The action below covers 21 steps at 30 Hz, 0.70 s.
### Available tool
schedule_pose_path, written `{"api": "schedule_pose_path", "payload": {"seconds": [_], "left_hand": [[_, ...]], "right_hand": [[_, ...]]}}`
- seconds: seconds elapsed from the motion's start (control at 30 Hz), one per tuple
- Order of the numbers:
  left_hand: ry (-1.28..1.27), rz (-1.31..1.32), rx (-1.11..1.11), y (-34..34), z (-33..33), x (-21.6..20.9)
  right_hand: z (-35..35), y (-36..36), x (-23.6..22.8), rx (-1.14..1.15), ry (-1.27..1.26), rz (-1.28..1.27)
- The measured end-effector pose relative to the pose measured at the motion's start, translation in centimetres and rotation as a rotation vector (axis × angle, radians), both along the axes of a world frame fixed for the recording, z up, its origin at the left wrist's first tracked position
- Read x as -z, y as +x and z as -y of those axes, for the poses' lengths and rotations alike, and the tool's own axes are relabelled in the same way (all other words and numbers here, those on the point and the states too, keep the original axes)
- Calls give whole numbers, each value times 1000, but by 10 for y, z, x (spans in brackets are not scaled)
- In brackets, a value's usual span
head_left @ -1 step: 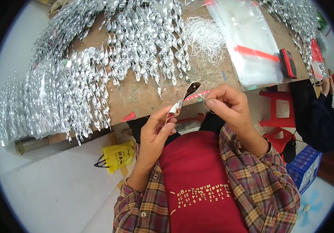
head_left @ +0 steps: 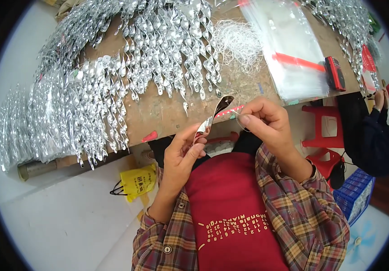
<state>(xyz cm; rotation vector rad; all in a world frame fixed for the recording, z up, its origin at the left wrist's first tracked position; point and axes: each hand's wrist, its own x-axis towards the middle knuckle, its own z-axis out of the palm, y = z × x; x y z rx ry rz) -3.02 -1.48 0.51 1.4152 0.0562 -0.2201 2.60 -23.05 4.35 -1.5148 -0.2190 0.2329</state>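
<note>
My left hand (head_left: 183,151) pinches the lower end of a shiny silver twisted strip (head_left: 209,123) between thumb and fingers. The strip slants up and to the right, just off the table's near edge. My right hand (head_left: 266,121) is closed beside its upper end, thumb against forefinger, on a thin white string (head_left: 238,128). The string curves in a loop below the fingertips; whether it passes through the strip is too fine to tell. Many similar silver spiral strips (head_left: 169,49) lie in bunches on the table ahead and to the left.
On the brown worktable (head_left: 151,115) lie a tangle of white strings (head_left: 239,43), clear plastic bags (head_left: 296,56) and a red-black device (head_left: 335,73). A yellow bag (head_left: 139,182) is below left. Red stools (head_left: 323,126), a blue crate (head_left: 355,194) and another person (head_left: 373,135) are at right.
</note>
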Motion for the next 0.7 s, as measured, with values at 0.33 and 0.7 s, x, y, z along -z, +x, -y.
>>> {"api": "schedule_pose_path", "payload": {"seconds": [0.33, 0.7], "left_hand": [[-49, -19, 18, 0, 2, -2], [-28, -14, 17, -1, 2, -4]], "right_hand": [[-4, 5, -1, 56, 12, 2], [-3, 4, 1, 34, 17, 2]]}}
